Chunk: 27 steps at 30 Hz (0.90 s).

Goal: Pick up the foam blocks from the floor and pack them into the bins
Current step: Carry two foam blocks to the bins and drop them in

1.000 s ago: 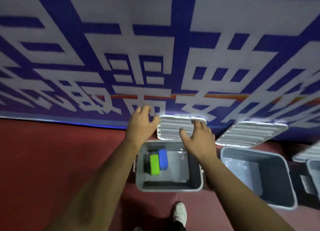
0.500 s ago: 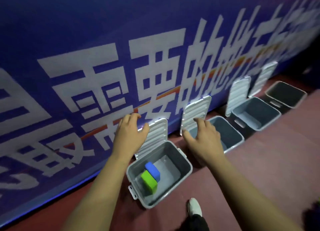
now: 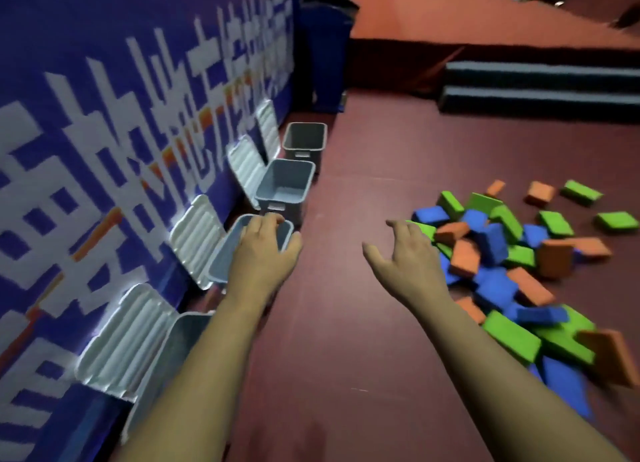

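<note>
Both hands reach forward on bare forearms, palms down, and hold nothing. On the left hand point(image 3: 265, 250) the fingers bend loosely downward over the near rim of a grey plastic bin point(image 3: 221, 253); whether they touch the rim cannot be told. The right hand point(image 3: 407, 253) is spread, with thumb out and fingers relaxed, above the dark red floor point(image 3: 346, 323), which looks smooth and matte. Just to the right of the right hand lies a loose heap of foam blocks point(image 3: 491, 241): flat, soft-edged rectangular slabs in green, blue and orange, some lying flat, some tipped on edge, a few green and orange ones scattered farther out beyond the heap. Beyond the left hand two more grey bins stand in a line, a middle bin point(image 3: 285, 184) and a far bin point(image 3: 304, 137), both open-topped with tapering walls and nothing seen inside. Below the left forearm a nearest bin point(image 3: 162, 357) is partly covered by the arm. To the left of each bin a pale ribbed lid point(image 3: 195, 236) leans against a glossy blue banner point(image 3: 104, 63) printed with large white characters and an orange stripe. Past the far bin stands a tall dark blue object point(image 3: 325, 53), blurred. Far ahead of the right hand are two dark steps point(image 3: 540, 87) with a raised red platform point(image 3: 485, 18) above them.
</note>
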Each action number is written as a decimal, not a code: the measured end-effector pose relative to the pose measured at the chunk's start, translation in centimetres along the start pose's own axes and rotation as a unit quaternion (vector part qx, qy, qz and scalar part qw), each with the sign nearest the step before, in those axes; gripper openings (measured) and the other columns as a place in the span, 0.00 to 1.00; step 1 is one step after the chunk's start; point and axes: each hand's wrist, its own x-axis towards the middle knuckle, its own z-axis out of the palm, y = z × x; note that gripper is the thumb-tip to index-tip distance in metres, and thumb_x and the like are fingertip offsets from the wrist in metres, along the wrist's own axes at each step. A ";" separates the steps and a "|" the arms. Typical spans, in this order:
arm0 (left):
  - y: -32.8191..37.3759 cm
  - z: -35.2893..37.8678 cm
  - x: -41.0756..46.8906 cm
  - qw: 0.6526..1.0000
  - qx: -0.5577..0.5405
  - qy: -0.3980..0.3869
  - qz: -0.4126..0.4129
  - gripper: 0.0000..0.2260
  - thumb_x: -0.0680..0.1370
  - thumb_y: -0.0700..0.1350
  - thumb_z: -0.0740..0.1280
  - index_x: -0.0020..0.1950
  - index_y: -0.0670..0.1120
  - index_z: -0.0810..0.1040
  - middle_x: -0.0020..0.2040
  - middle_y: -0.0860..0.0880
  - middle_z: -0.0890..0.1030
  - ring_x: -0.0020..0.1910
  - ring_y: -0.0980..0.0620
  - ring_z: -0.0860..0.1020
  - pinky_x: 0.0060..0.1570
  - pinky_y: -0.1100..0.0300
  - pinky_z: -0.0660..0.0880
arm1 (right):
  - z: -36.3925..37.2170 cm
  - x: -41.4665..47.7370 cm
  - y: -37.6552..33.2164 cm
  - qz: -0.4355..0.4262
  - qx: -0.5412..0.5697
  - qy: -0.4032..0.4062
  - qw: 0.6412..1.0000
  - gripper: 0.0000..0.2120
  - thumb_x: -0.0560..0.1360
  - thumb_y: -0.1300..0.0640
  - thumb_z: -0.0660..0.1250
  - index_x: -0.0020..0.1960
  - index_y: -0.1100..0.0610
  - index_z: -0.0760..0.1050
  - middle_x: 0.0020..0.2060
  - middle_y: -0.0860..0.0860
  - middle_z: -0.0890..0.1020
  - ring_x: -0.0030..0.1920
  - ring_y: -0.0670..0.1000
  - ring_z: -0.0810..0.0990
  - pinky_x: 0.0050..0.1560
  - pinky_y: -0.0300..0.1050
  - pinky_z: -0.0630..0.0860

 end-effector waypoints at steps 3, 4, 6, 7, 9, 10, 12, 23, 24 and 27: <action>7.6 6.5 -1.4 0.996 -0.018 -0.057 0.066 0.19 0.74 0.55 0.64 0.59 0.45 0.77 0.56 0.44 0.78 0.57 0.43 0.75 0.61 0.48 0.72 | -5.3 -2.2 8.6 0.066 -0.009 0.045 0.997 0.35 0.71 0.34 0.58 0.69 0.57 0.71 0.63 0.55 0.77 0.64 0.60 0.73 0.64 0.57 0.69; 10.1 8.8 -2.1 0.993 -0.023 -0.080 0.084 0.19 0.73 0.55 0.64 0.58 0.45 0.77 0.55 0.44 0.77 0.57 0.43 0.76 0.61 0.48 0.72 | -7.2 -3.1 11.5 0.087 -0.012 0.061 0.994 0.36 0.71 0.33 0.56 0.69 0.57 0.71 0.63 0.55 0.76 0.65 0.59 0.73 0.64 0.57 0.69; 15.4 13.4 -4.1 0.985 -0.029 -0.117 0.125 0.21 0.72 0.57 0.62 0.58 0.45 0.77 0.54 0.44 0.77 0.56 0.42 0.76 0.60 0.47 0.72 | -11.0 -5.3 17.4 0.131 -0.015 0.091 0.987 0.33 0.72 0.35 0.60 0.69 0.57 0.71 0.63 0.55 0.76 0.65 0.59 0.72 0.64 0.57 0.68; 18.2 15.8 -5.3 0.980 -0.033 -0.134 0.144 0.21 0.72 0.58 0.62 0.58 0.45 0.77 0.54 0.44 0.78 0.56 0.42 0.76 0.60 0.47 0.72 | -12.8 -6.5 20.5 0.151 -0.017 0.103 0.983 0.32 0.73 0.37 0.62 0.69 0.57 0.71 0.63 0.55 0.76 0.66 0.60 0.72 0.64 0.57 0.68; 23.6 20.4 -8.1 0.971 -0.045 -0.162 0.171 0.18 0.74 0.54 0.65 0.57 0.43 0.77 0.54 0.43 0.78 0.56 0.41 0.76 0.60 0.47 0.72 | -16.4 -9.1 26.4 0.189 -0.026 0.118 0.975 0.32 0.73 0.38 0.63 0.70 0.58 0.71 0.64 0.56 0.75 0.66 0.60 0.72 0.64 0.57 0.68; 26.3 22.5 -9.7 0.967 -0.051 -0.171 0.184 0.16 0.75 0.52 0.66 0.56 0.42 0.78 0.53 0.42 0.78 0.55 0.40 0.76 0.59 0.48 0.72 | -18.1 -10.3 29.4 0.207 -0.031 0.122 0.970 0.32 0.73 0.38 0.63 0.69 0.58 0.71 0.64 0.57 0.76 0.65 0.61 0.73 0.64 0.57 0.68; 31.4 26.5 -12.8 0.957 -0.065 -0.190 0.208 0.16 0.74 0.51 0.66 0.55 0.41 0.78 0.52 0.42 0.78 0.54 0.40 0.76 0.56 0.48 0.72 | -21.4 -12.6 34.9 0.239 -0.041 0.130 0.962 0.32 0.73 0.38 0.63 0.68 0.59 0.72 0.63 0.57 0.76 0.64 0.61 0.74 0.62 0.57 0.69; 49.9 46.0 -21.9 0.916 -0.077 -0.296 0.259 0.14 0.75 0.50 0.68 0.54 0.42 0.77 0.51 0.43 0.78 0.55 0.43 0.76 0.58 0.48 0.72 | -30.8 -19.0 57.7 0.355 -0.066 0.135 0.923 0.27 0.74 0.42 0.69 0.67 0.56 0.72 0.62 0.55 0.76 0.65 0.59 0.73 0.62 0.54 0.68; 51.0 48.0 -21.9 0.913 -0.070 -0.305 0.262 0.14 0.75 0.50 0.68 0.55 0.42 0.77 0.52 0.43 0.78 0.56 0.43 0.76 0.58 0.48 0.72 | -31.0 -18.9 59.4 0.364 -0.065 0.133 0.919 0.27 0.74 0.42 0.68 0.67 0.56 0.72 0.63 0.55 0.76 0.65 0.59 0.73 0.62 0.54 0.68; 54.8 54.1 -21.9 0.898 -0.052 -0.340 0.275 0.23 0.72 0.59 0.59 0.54 0.43 0.76 0.51 0.43 0.78 0.55 0.42 0.76 0.57 0.46 0.72 | -31.4 -18.1 64.7 0.395 -0.060 0.128 0.908 0.28 0.75 0.43 0.68 0.69 0.56 0.71 0.64 0.54 0.75 0.66 0.59 0.73 0.63 0.53 0.67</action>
